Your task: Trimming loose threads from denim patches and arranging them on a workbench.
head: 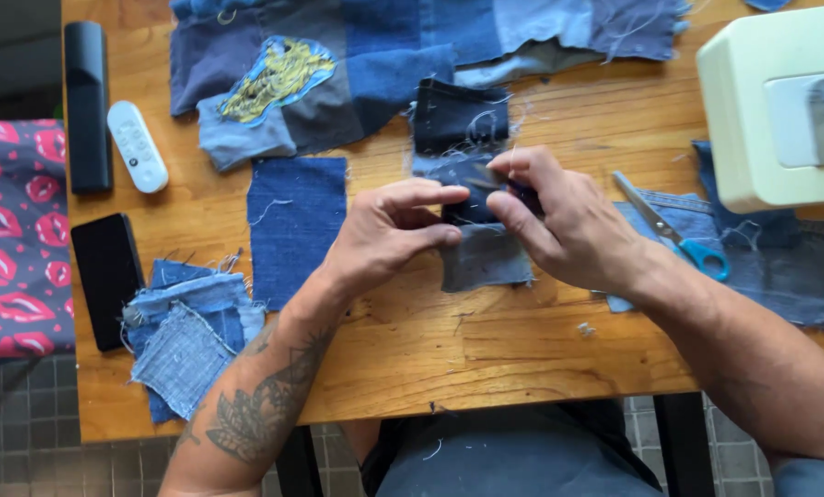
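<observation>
Denim everywhere from my head camera: my left hand (389,230) and right hand (559,221) both pinch a small dark denim patch (472,235) mid-table, scissors (674,230) just right, sewing machine (776,101) beyond.

A single view is given, taken from a camera worn on the head. The desk (486,359) is looked down upon steeply from close above, its near edge lying toward the bottom, and floor tiles (25,433) are seen beyond its left side.
</observation>
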